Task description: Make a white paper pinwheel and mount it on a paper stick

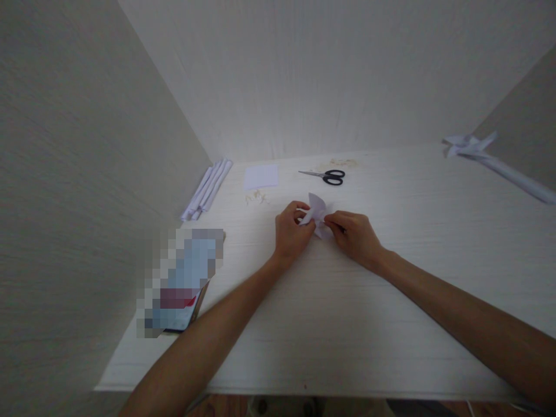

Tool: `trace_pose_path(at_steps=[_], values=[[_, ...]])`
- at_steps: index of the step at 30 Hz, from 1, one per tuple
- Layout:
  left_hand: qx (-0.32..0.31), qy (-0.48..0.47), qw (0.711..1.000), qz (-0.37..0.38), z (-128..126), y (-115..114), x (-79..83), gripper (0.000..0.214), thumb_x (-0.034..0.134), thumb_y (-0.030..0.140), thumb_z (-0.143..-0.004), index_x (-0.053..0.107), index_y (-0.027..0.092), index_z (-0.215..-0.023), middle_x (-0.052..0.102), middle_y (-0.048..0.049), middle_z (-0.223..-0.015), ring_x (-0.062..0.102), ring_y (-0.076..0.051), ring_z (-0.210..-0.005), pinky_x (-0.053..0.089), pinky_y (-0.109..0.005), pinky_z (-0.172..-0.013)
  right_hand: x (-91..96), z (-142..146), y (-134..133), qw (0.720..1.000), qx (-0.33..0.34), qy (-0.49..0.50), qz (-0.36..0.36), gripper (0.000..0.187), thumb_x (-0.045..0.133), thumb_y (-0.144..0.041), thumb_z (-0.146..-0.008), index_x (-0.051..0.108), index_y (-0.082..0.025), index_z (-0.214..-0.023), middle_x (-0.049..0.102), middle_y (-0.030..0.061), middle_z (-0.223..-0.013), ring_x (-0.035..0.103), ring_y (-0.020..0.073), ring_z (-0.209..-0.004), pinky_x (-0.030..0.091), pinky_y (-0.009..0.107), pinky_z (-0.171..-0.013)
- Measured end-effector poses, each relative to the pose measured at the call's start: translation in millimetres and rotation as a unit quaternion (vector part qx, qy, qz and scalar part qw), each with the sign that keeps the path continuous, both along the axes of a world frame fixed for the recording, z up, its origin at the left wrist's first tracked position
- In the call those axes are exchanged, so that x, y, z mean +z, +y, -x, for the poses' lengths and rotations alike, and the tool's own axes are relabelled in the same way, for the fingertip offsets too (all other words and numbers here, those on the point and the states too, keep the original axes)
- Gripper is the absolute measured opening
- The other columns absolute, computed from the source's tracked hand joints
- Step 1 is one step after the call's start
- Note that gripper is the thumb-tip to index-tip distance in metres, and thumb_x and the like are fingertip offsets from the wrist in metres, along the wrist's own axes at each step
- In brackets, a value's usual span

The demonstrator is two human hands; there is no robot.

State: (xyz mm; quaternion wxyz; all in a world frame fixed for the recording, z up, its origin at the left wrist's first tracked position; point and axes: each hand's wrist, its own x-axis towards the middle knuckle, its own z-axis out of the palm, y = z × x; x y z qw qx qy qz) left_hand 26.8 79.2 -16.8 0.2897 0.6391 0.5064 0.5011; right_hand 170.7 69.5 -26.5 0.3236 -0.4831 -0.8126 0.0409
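A small white paper pinwheel (pixel 317 205) with curled blades is held between my two hands, just above the middle of the table. My left hand (pixel 292 231) pinches it from the left, thumb in front and fingers behind. From the right, the closed fingertips of my right hand (pixel 354 234) press near the pinwheel's centre. Whether those fingertips also hold something small is hidden. Beyond my hands lie black-handled scissors (pixel 332 176), blades pointing left. A square sheet of white paper (pixel 261 176) lies flat to the left of the scissors.
Several rolled paper sticks (pixel 208 188) lie by the left wall. A paper pinwheel on a stick (pixel 499 165) rests at the far right. Small pale pieces (pixel 257 197) lie near the sheet. A phone, partly blurred out (pixel 186 284), lies beside my left forearm. Walls enclose the table's back and sides.
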Motion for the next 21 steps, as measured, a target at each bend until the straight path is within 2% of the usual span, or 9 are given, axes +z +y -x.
trace_pose_path(at_steps=[11, 21], values=[[0.01, 0.013, 1.0, -0.006, -0.9, 0.2, 1.6, 0.02, 0.055, 0.008, -0.056, 0.052, 0.017, -0.073, 0.059, 0.0041, -0.056, 0.051, -0.007, -0.047, 0.037, -0.017, -0.047, 1.4, 0.5, -0.2, 0.999, -0.029, 0.024, -0.012, 0.021, 0.042, -0.018, -0.077, 0.061, -0.015, -0.069, 0.063, 0.0048, -0.065, 0.054, 0.0136, -0.055, 0.038, 0.023, -0.054], [-0.015, 0.017, 0.999, -0.031, 0.8, 1.0, 0.3, 0.021, 0.055, 0.008, -0.057, 0.052, 0.017, -0.075, 0.061, 0.0039, -0.059, 0.055, -0.008, -0.053, 0.039, -0.018, -0.052, 1.6, -1.1, 1.1, 0.999, -0.02, 0.026, -0.024, 0.019, 0.044, -0.016, -0.076, 0.062, -0.013, -0.069, 0.063, 0.0061, -0.064, 0.055, 0.0145, -0.055, 0.038, 0.023, -0.054]])
